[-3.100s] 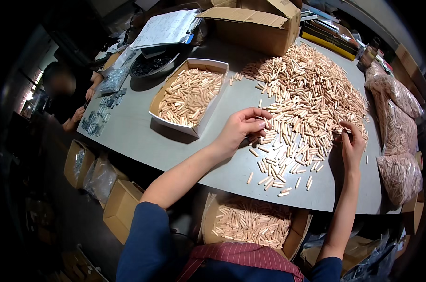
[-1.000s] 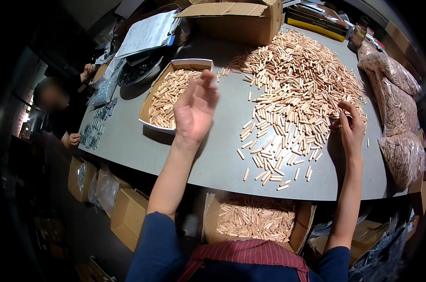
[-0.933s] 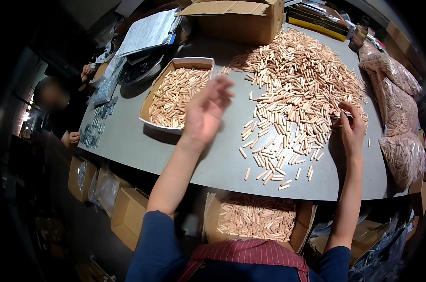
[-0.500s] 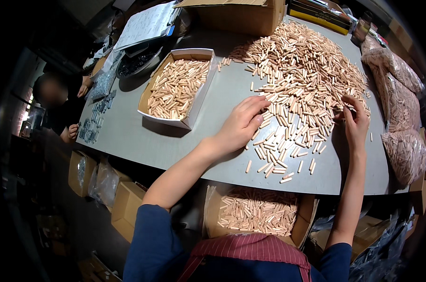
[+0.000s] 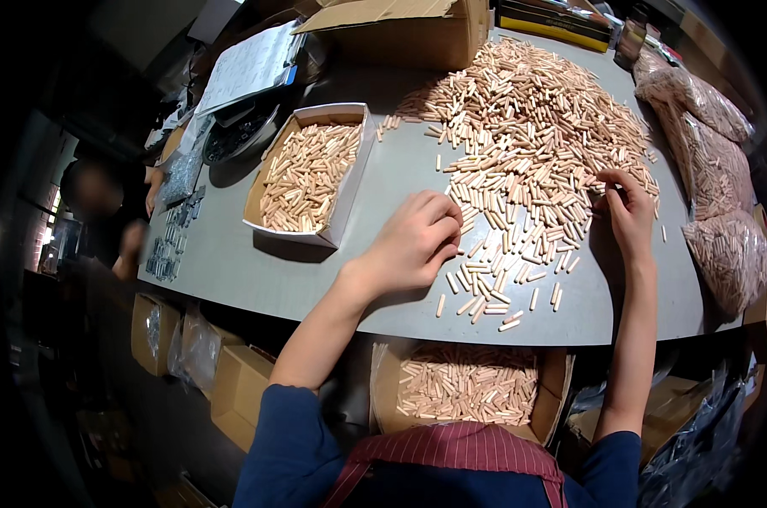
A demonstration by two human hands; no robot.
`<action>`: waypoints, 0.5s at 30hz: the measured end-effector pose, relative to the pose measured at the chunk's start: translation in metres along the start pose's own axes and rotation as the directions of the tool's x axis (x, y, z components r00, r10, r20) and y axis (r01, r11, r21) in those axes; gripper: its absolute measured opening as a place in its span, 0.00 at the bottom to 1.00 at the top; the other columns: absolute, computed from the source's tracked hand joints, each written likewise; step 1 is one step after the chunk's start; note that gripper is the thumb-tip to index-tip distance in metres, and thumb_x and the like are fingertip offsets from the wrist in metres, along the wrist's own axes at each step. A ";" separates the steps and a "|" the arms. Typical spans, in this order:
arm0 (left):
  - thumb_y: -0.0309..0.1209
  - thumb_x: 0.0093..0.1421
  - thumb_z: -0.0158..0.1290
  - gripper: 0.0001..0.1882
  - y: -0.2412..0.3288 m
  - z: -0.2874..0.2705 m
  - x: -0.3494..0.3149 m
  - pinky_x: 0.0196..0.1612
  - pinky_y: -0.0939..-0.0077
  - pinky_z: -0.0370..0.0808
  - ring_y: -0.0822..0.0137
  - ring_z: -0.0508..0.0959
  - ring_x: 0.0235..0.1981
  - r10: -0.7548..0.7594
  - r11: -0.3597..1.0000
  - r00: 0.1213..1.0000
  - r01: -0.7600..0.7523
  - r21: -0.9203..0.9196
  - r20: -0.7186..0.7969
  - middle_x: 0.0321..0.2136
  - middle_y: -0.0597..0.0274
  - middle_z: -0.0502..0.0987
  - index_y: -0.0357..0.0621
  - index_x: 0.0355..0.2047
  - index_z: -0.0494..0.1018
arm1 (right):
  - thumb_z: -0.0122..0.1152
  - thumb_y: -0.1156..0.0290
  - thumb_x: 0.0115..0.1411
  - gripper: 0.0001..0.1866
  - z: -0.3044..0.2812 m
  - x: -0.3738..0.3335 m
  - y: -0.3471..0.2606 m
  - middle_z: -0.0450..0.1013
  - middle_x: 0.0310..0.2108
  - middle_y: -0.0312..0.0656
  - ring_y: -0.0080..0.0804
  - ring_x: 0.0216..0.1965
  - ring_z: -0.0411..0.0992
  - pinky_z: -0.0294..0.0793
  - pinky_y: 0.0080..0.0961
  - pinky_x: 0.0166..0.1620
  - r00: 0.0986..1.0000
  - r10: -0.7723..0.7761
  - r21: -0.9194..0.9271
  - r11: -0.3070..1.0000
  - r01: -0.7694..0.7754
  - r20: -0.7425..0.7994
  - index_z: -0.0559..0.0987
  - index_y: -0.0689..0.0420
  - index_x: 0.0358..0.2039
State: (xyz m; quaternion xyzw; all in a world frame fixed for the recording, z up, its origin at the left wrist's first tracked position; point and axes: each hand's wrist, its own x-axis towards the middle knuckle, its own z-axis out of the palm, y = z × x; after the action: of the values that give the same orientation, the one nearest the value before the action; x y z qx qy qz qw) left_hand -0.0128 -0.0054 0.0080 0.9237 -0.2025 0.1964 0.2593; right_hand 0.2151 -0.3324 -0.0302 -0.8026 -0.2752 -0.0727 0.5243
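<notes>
Our left hand (image 5: pixel 416 240) is curled, wooden dowels (image 5: pixel 527 161) just to its right; our right hand (image 5: pixel 631 217) bends at more on its left. Holding any? Can't tell! Light pinches should disturb neighbours least.

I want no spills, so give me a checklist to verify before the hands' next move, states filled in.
1. Left hand holding a peg: cannot tell, grasp hidden.
2. Right hand holding a peg: cannot tell.
3. White-sided carton upright: ok.
4. Carton apart from left hand: ok.
5. Every peg within the heap: not ok; loose pegs lie near the table's near edge.
6. Co-worker's hand away from the carton: ok.
</notes>
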 end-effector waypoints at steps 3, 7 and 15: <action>0.25 0.63 0.58 0.04 0.003 -0.007 0.002 0.54 0.64 0.73 0.57 0.78 0.46 -0.226 0.940 0.968 0.187 -0.285 -0.111 0.41 0.60 0.79 0.42 0.38 0.74 | 0.53 0.84 0.64 0.15 0.003 0.000 -0.007 0.83 0.42 0.41 0.23 0.28 0.80 0.79 0.21 0.33 0.998 -0.002 0.029 1.000 0.004 -0.065 0.81 0.64 0.50; 0.38 0.76 0.48 0.12 -0.022 -0.035 0.001 0.51 0.72 0.76 0.65 0.82 0.42 -0.700 0.338 0.682 0.057 -0.939 -0.211 0.39 0.60 0.83 0.42 0.47 0.74 | 0.55 0.81 0.67 0.16 0.003 0.001 -0.009 0.82 0.45 0.42 0.23 0.28 0.80 0.79 0.21 0.32 0.995 -0.001 0.052 0.999 0.006 -0.098 0.79 0.64 0.54; 0.42 0.78 0.42 0.21 -0.003 -0.020 0.003 0.52 0.74 0.73 0.69 0.80 0.48 -0.683 0.452 0.730 0.390 -0.803 -0.030 0.47 0.59 0.82 0.39 0.53 0.77 | 0.55 0.80 0.69 0.17 0.004 0.001 -0.009 0.82 0.46 0.43 0.22 0.28 0.79 0.79 0.20 0.32 0.997 0.004 0.029 1.000 -0.001 -0.076 0.78 0.62 0.57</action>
State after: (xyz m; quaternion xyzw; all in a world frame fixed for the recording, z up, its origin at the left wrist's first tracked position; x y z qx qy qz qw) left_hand -0.0138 0.0069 0.0239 0.6929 0.0935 0.1607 0.6967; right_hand 0.2106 -0.3260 -0.0240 -0.7918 -0.2550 -0.0986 0.5462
